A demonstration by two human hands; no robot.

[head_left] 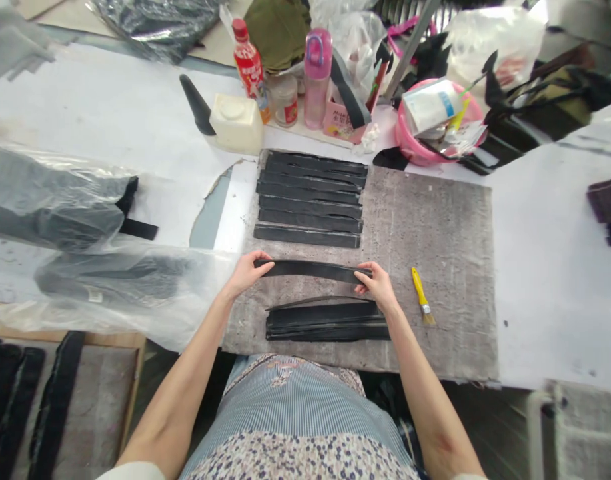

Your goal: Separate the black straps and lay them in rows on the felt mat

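Observation:
A black strip (pixel 312 269) is stretched between my two hands over the grey mat (pixel 435 227). My left hand (pixel 249 272) pinches its left end, and my right hand (pixel 376 283) grips the right end, with the strip bowed slightly. Beyond it, several black strips (pixel 310 217) lie side by side in a stack of rows. Nearer to my body, a pile of black strips (pixel 325 323) lies on the mat, partly behind my right wrist. A yellow-handled brush (pixel 419 287) rests to the right of my right hand.
Behind the mat stand a white square bottle (pixel 238 123), a red-capped bottle (pixel 248 67), a glass jar (pixel 284 100), a pink bottle (pixel 318 80) and a filled pink basket (pixel 410 143). Plastic-wrapped bundles (pixel 50 200) lie left. A lower tray (pixel 105 393) holds more black strips.

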